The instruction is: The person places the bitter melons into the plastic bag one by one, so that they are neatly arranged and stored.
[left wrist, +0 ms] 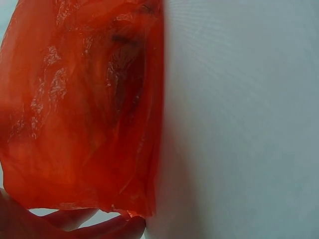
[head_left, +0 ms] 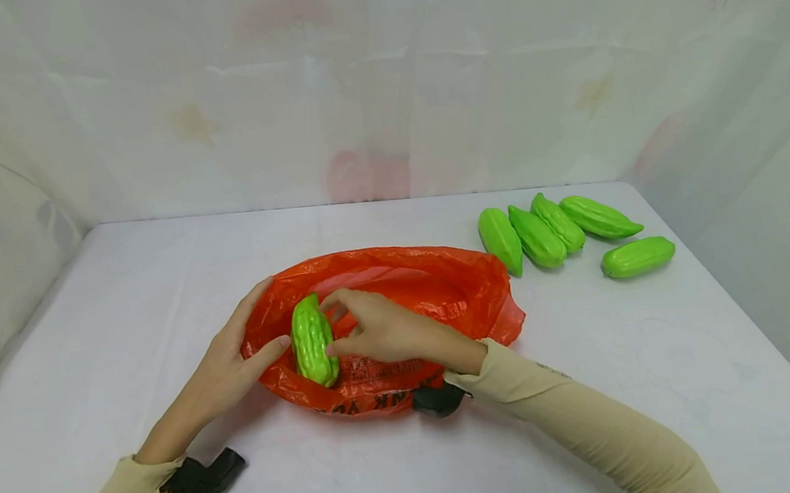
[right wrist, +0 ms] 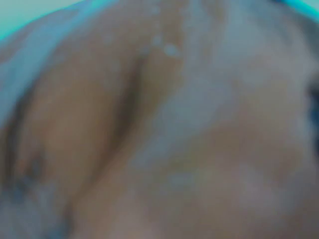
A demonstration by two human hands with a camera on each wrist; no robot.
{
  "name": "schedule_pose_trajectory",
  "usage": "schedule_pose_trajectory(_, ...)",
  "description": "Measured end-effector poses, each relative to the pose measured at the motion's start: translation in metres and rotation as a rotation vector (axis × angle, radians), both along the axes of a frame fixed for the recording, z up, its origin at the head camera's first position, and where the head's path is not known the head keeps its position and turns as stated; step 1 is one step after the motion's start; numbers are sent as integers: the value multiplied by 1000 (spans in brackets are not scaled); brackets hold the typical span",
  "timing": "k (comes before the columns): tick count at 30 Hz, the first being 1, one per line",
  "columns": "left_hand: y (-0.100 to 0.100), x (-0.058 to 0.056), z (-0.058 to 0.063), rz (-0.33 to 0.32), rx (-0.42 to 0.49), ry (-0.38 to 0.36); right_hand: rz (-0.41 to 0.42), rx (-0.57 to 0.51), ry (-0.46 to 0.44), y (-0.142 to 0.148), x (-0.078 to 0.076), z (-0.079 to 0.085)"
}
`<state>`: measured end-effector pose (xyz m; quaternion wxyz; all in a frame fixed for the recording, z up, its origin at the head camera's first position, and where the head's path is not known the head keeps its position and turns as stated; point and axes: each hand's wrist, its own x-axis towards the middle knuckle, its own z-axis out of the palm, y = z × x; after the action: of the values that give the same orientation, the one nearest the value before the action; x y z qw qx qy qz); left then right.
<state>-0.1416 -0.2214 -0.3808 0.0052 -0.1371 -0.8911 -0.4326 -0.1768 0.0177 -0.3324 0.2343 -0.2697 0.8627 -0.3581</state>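
A red plastic bag (head_left: 404, 265) with dark print lies spread wide on the table. My left hand (head_left: 227, 368) grips its left rim, thumb inside and fingers outside; in the left wrist view, fingers (left wrist: 104, 226) curl at the bag's edge (left wrist: 65, 154). In the left part of the bag's mouth, a bright green bitter melon (head_left: 312, 343) stands nearly upright, tip up. My right hand (head_left: 382, 328) holds it from the right, thumb on its near side, the other fingertips partly hidden at its edge. The right wrist view is a blur that shows no clear object.
Several more bitter melons (head_left: 537, 237) lie at the back right of the white table (head_left: 391, 480), just beyond the bag's right end. One bitter melon (head_left: 638, 257) is a little apart, nearer the right edge. A pale patterned curtain (head_left: 380, 103) hangs behind.
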Motion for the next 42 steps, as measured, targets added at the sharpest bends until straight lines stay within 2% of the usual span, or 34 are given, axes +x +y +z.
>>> schedule_pose_trajectory(7,0,0,-2,0,-3,14,-2,-29,8,11,4,6)
schedule_pose_trajectory(11,0,-1,-3,-1,0,22,2,-50,42,20,6,10)
schedule_pose_trajectory(18,0,0,-3,3,0,17,-6,-82,64,34,7,11)
schedule_pose_trajectory(31,1,-1,-4,2,3,16,-74,-166,58,61,8,10)
schedule_pose_trajectory(42,1,1,-2,5,-1,14,-124,-210,72,83,7,32)
